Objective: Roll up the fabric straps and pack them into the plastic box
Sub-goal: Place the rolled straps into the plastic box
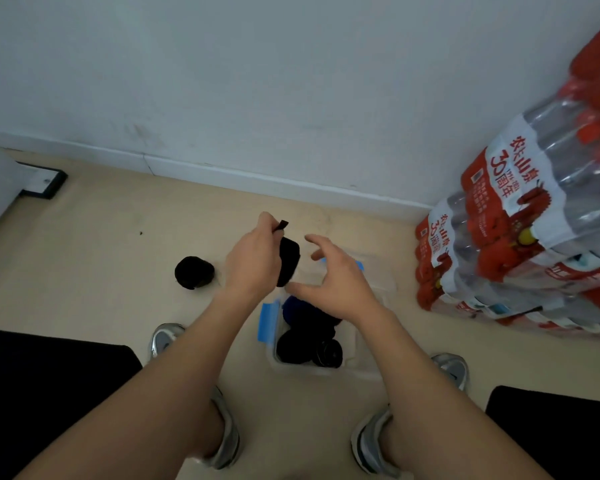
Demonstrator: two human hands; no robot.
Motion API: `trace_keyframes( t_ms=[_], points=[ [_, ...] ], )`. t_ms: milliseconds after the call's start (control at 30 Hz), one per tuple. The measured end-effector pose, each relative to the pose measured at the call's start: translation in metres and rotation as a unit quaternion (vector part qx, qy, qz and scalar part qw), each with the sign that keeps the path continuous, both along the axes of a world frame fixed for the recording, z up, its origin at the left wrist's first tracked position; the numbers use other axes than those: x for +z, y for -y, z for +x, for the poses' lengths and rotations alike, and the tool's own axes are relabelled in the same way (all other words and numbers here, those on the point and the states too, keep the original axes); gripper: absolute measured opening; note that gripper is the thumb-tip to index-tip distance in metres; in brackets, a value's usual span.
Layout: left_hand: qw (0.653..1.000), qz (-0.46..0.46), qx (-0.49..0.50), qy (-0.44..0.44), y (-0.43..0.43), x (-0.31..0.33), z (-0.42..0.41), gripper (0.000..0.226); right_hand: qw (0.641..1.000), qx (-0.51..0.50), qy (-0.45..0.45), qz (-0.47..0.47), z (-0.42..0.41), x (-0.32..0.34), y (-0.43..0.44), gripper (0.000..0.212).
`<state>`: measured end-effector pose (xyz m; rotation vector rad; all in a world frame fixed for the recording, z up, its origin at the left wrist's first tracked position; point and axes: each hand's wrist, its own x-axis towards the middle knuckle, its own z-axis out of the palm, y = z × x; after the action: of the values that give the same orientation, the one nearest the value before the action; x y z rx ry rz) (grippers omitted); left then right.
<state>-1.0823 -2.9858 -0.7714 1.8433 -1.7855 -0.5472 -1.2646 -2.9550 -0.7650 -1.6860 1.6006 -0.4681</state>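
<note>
My left hand (253, 261) grips a rolled black strap (289, 259) above the floor, with the strap's loose end sticking up past my fingers. Just to its right my right hand (333, 275) hovers with spread, relaxed fingers and holds nothing. Below both hands the clear plastic box (312, 370) sits on the floor between my feet, holding a dark blue roll (293, 306) and black rolls (291, 346). Another rolled black strap (194, 272) lies on the floor left of my left hand.
The box's clear lid with blue clips (378, 271) lies behind the box. Stacked packs of bottled water (520, 216) stand at the right against the wall. Black seat edges (49, 393) flank my legs. A white board (39, 181) lies at far left.
</note>
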Motion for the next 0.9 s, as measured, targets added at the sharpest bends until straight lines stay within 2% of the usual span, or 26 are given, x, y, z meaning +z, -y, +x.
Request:
trace_keyframes(
  t_ms=[33,100,233,300,367,467,533,667,900],
  points=[
    [0.999,0.011,-0.023,-0.033,-0.006,0.008,-0.011,0.014,1.000,0.010,0.014,-0.001,-0.004,0.007,-0.003,0.094],
    [0.993,0.035,-0.066,-0.095,-0.019,0.021,-0.034,0.013,1.000,0.025,0.016,0.007,-0.017,0.014,-0.007,0.084],
    [0.979,0.067,-0.125,-0.145,-0.054,0.016,-0.066,0.007,0.992,0.057,-0.099,0.055,-0.052,0.022,-0.025,0.073],
    [0.980,0.103,-0.143,-0.093,-0.069,0.002,-0.070,0.016,0.982,0.067,-0.156,0.082,-0.072,0.019,-0.039,0.061],
    [0.962,0.161,-0.220,-0.001,-0.083,-0.010,-0.069,0.027,0.976,0.069,-0.179,0.099,-0.088,0.011,-0.052,0.050],
    [0.879,0.268,-0.358,0.166,-0.101,-0.024,-0.064,0.062,0.972,0.073,-0.194,0.113,-0.098,-0.004,-0.067,0.056],
    [0.838,0.306,-0.386,0.233,-0.108,-0.034,-0.060,0.075,0.968,0.071,-0.207,0.122,-0.096,-0.010,-0.073,0.065],
    [0.828,0.284,-0.410,0.258,-0.106,-0.042,-0.059,0.061,0.947,0.132,-0.267,0.119,-0.084,-0.028,-0.077,0.057],
    [0.824,0.280,-0.414,0.265,-0.098,-0.042,-0.055,0.061,0.901,0.194,-0.350,0.168,-0.074,-0.035,-0.064,0.038]
  ],
)
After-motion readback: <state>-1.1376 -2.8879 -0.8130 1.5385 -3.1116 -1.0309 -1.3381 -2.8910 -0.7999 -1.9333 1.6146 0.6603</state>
